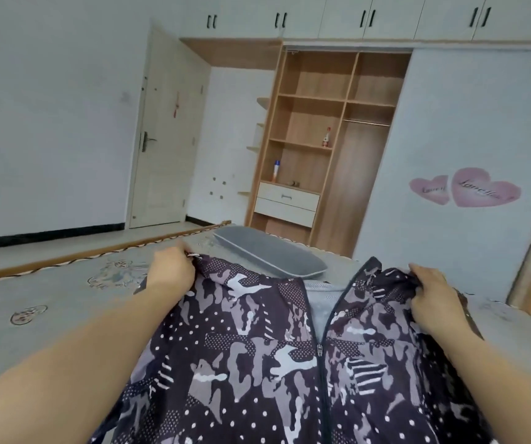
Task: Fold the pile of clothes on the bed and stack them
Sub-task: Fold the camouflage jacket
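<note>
A dark purple jacket [257, 347] with a camouflage and dot print is held up in front of me over the bed [49, 309]. Its zip is partly undone and the grey mesh lining shows at the collar. My left hand [171, 270] grips the jacket's left shoulder. My right hand [434, 293] grips the right shoulder, with the cloth bunched under its fingers. The jacket's lower part runs out of view at the bottom.
A grey pillow [270, 254] lies on the bed just beyond the jacket. The bed's wooden edge [97, 251] runs along the left. An open wardrobe [315, 139] and a closed door [168, 133] stand across the room.
</note>
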